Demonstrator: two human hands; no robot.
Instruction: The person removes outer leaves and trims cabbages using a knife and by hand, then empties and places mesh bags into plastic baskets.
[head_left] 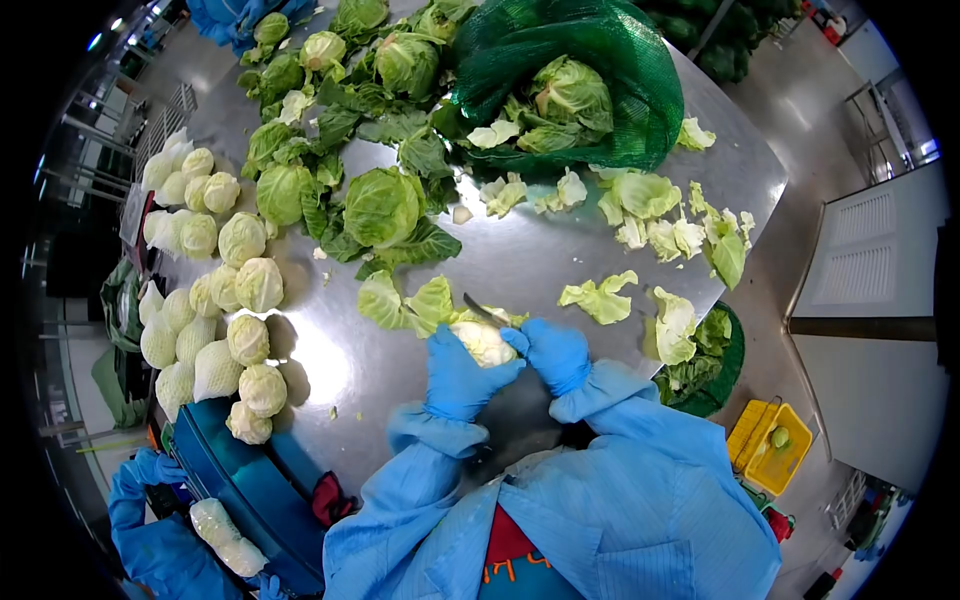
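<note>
Near the front of the metal table, my left hand (462, 378), in a blue glove, is closed around a pale cabbage (484, 343). My right hand (552, 354), gloved too, grips a knife (484, 310); its dark curved blade lies over the top of the cabbage and its handle is mostly hidden by my fingers. Loose green leaves (405, 304) lie left of the cabbage, and another leaf (600, 298) lies to its right. Further back, an untrimmed cabbage (383, 207) rests on its outer leaves.
Trimmed cabbages (242, 238), several in white netting (215, 371), line the left side. A green mesh sack (640, 90) holds cabbage at the back. A blue bin (245, 490) and a co-worker's blue sleeve (165, 540) are lower left; a yellow crate (785, 455) stands right.
</note>
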